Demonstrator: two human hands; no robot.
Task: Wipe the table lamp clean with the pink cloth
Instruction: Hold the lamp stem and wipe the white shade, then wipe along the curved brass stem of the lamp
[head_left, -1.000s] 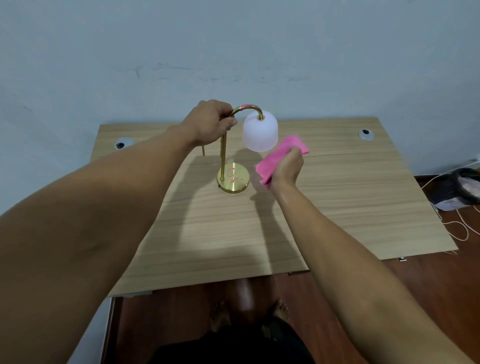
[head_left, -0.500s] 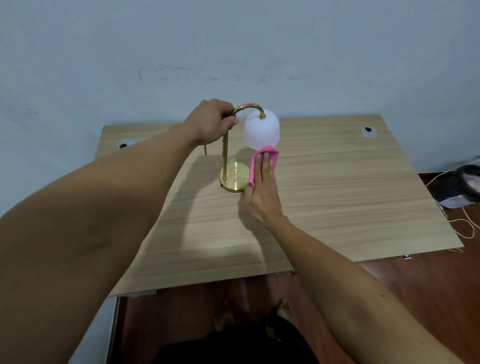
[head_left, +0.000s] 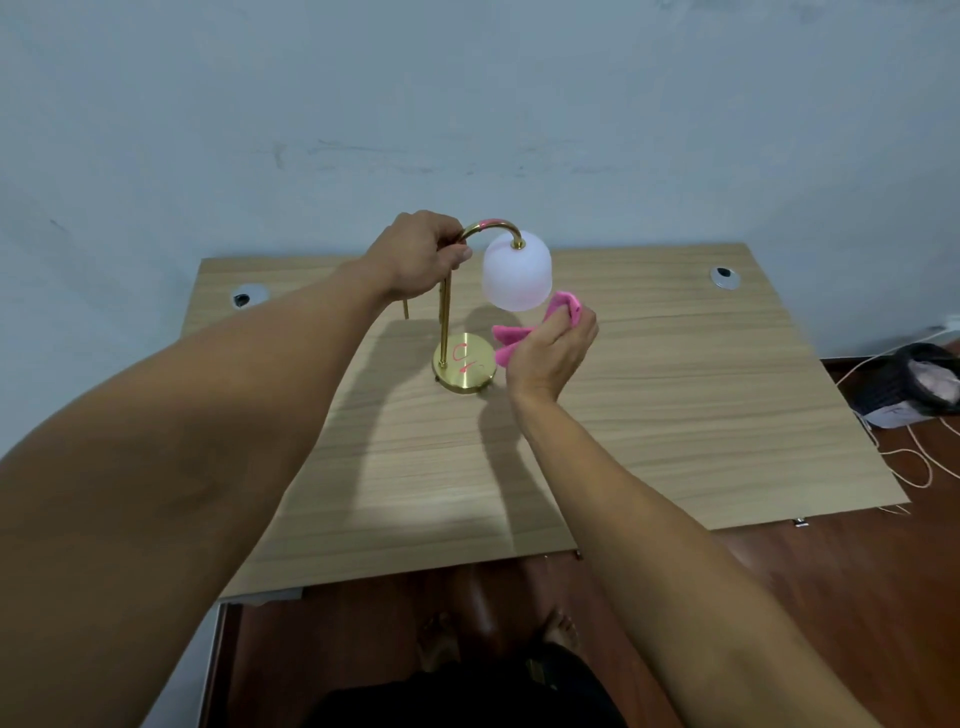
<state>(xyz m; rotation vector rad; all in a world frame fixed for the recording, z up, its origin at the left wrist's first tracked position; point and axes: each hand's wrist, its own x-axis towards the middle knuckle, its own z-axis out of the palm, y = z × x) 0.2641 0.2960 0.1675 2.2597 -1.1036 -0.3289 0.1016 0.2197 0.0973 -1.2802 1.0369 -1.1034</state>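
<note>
The left hand (head_left: 418, 254) is closed around the top of the table lamp's (head_left: 470, 312) gold stem, just where the tube begins its curve. From that grip the arch runs right to the frosted white shade (head_left: 516, 278), which hangs just beside the knuckles. Straight down from the grip, the stem meets the round gold base (head_left: 464, 366) on the wooden table (head_left: 675, 395); the base carries red scribbles. The right hand (head_left: 553, 351) clutches the bunched pink cloth (head_left: 524, 330), fingers curled over it. From this hold, the cloth's upper fold reaches up to the shade's lower rim, and its loose end hangs left, over the near edge of the base.
</note>
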